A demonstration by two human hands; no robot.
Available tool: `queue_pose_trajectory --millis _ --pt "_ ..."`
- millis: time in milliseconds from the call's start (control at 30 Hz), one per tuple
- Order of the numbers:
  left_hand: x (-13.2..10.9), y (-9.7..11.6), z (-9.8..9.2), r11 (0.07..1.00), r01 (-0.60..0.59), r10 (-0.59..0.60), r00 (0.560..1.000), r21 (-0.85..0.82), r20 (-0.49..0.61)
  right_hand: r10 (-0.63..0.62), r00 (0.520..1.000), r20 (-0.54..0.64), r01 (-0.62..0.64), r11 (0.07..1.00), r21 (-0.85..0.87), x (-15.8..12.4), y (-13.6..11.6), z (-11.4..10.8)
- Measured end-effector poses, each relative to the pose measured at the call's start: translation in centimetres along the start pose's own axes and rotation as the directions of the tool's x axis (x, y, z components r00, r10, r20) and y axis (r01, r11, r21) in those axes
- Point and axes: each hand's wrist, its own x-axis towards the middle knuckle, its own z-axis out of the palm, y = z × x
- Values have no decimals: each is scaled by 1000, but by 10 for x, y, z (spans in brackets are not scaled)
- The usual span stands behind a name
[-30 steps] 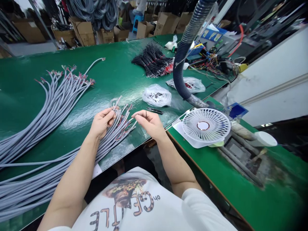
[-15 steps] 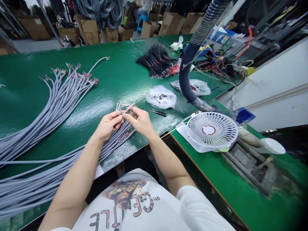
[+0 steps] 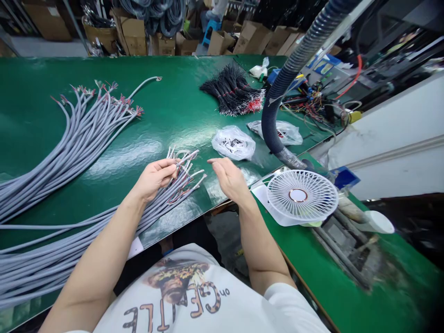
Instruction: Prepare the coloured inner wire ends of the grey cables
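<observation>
My left hand [image 3: 157, 178] is closed in a pinch on the end of a grey cable [image 3: 187, 156], just above a bundle of grey cables [image 3: 152, 217] with stripped ends and loose thin wires. My right hand [image 3: 229, 179] is apart from that cable, low over the table to the right of the bundle's ends. Its fingers are curled together and point left; what they hold, if anything, is hidden. The spot where the black tweezers lay is covered by this hand.
Another grey cable bundle [image 3: 100, 125] lies at left. Beyond my right hand are a plastic bag of small parts [image 3: 233, 142], a second bag [image 3: 291, 132] and bundled black wires [image 3: 232, 90]. A flexible black hose [image 3: 272, 111] hangs above a white fan [image 3: 301, 196].
My right hand has let go of the cable end and moved right, over the tweezers' place. My left hand keeps its pinch near the same spot. The view has shifted slightly.
</observation>
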Motion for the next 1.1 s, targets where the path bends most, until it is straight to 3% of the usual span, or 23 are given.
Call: queue_pose_trajectory --millis 100,200,367,500,833,1100 --pt "-1 -2 1 999 28 -29 999 45 22 -156 986 -53 157 987 17 -8 -23 -14" --pt "-3 -4 5 995 50 -55 997 84 56 -271 960 66 274 961 -39 -8 -40 -16" --pt "-4 -6 9 990 25 -40 993 138 112 -305 933 192 353 881 -315 -3 -43 -7" --pt "-3 -7 10 976 -2 -22 994 218 106 -329 914 238 402 817 -413 -2 -37 -3" --pt "-4 -8 10 953 -20 -22 991 303 133 -354 882 310 462 775 -431 1 -36 -2" --pt "-4 -8 7 940 -12 -49 985 340 168 -504 833 230 553 776 -303 6 -20 2"
